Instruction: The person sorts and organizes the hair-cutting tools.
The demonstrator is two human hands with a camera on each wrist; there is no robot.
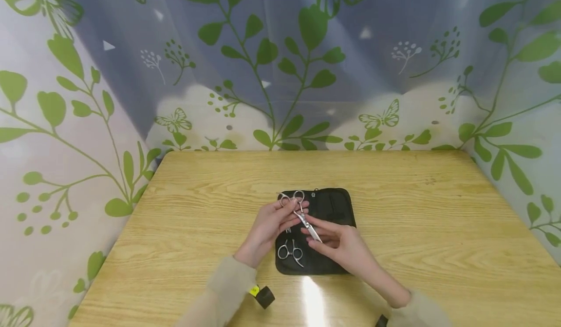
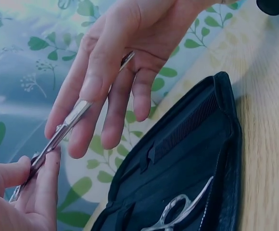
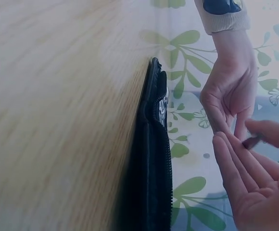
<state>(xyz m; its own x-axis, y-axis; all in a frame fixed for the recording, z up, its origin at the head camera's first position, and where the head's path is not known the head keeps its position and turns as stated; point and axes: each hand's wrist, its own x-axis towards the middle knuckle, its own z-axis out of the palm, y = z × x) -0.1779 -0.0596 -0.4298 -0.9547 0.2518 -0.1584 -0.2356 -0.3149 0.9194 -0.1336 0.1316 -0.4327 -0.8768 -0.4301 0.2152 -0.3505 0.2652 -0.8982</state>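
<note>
A pair of silver hairdressing scissors (image 1: pixel 313 231) spans both hands above a black zip case (image 1: pixel 326 264). My left hand (image 1: pixel 273 222) pinches it by the handle end, thumb on top, its finger rings pointing away from me. The blades point toward me and to the right; my right hand (image 1: pixel 348 246) pinches them between thumb and fingers. In the left wrist view the scissors (image 2: pixel 65 126) run slantwise from the left hand (image 2: pixel 125 53) to the right hand (image 2: pixel 26 195). In the right wrist view the right hand (image 3: pixel 259 197) hides most of the scissors.
The case lies unfolded on the wooden table (image 1: pixel 429 229). In it lie a second pair of scissors (image 1: pixel 290 253) and a black comb (image 2: pixel 185 126). A leaf-patterned curtain (image 1: pixel 280 83) hangs behind and beside the table. A black block (image 1: pixel 265 298) shows by the left sleeve (image 1: pixel 228 285).
</note>
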